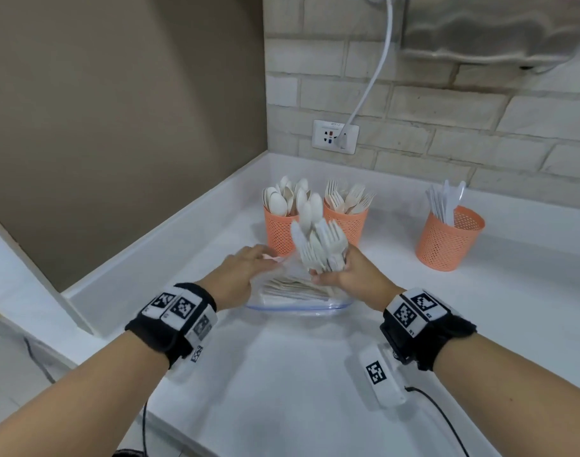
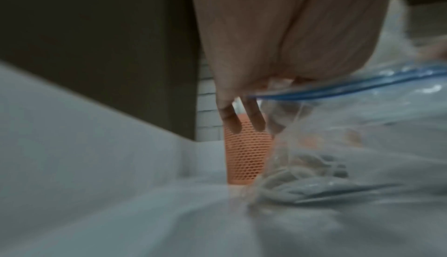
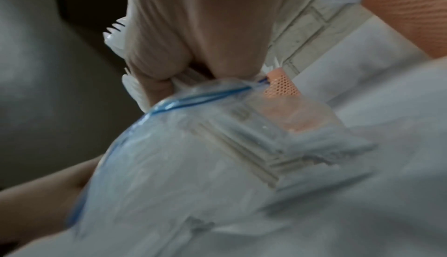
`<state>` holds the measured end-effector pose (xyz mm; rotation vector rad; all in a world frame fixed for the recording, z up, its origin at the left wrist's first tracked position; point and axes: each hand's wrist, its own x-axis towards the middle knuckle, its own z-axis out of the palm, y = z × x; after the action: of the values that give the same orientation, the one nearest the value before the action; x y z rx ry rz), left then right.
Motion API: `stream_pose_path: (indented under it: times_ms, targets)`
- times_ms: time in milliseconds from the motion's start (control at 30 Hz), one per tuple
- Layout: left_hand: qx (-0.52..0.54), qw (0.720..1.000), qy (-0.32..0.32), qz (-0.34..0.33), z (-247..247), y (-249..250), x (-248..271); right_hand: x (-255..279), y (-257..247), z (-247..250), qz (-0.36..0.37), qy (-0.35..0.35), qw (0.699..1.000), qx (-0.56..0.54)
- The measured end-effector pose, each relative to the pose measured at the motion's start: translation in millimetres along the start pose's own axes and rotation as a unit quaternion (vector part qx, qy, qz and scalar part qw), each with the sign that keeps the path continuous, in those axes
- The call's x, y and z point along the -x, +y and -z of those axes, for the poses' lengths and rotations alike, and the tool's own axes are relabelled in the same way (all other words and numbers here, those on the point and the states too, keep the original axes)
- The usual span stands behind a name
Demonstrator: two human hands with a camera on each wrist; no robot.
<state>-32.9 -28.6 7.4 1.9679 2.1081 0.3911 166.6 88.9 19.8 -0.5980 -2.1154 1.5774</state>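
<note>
Gripping the handles of a bundle of white cutlery, the fingers of the right hand are curled tight around it. Forks and spoons are mixed in it, heads pointing up and away from me, and blur keeps me from counting the pieces. The handle ends sit right at the mouth of one clear zip bag with a blue seal strip, which lies flat on the white surface. More cutlery lies stacked inside it.

On the other side, the left hand has its fingers stretched straight and slightly apart, resting on the bag's upper film by the blue strip.

Beyond the hands I count three orange mesh cups. One holds spoons and stands just past the left fingertips. One holds forks and stands right behind the bundle. The third holds white pieces and stands well apart to the right.

I read the room as tight at the back and left: the brown wall and a raised lip bound the left edge, and the brick wall closes the rear. It carries one socket with one white cable plugged in. Bare surface lies between the bag and the third cup, and from the bag towards me.
</note>
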Motion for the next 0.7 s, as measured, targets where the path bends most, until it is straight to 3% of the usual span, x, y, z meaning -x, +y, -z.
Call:
stream_pose_path:
  times_ms: [100,200,267,333,433,567,700]
  targets:
    - [0.05,0.992,-0.105,-0.056,-1,37,0,-1,-6,3,0.018,-0.002,0.999,-0.03]
    - [0.211,0.967,-0.142,-0.007,-7,57,-3,0,-7,8,0.028,0.004,0.995,-0.094]
    - [0.221,0.964,-0.146,0.014,-13,62,-6,2,-8,15,0.006,0.028,0.986,-0.167]
    - [0.18,0.97,-0.162,0.012,-17,65,-13,3,-10,24,-0.018,0.05,0.971,-0.234]
    - [0.023,0.982,-0.187,-0.007,-19,77,-22,3,-13,33,-0.026,0.053,0.96,-0.273]
    - [-0.129,0.969,-0.206,-0.054,-23,89,-21,7,-11,34,-0.034,0.027,0.962,-0.271]
    - [-0.211,0.95,-0.222,-0.056,-28,89,-21,9,-5,34,-0.049,0.019,0.954,-0.296]
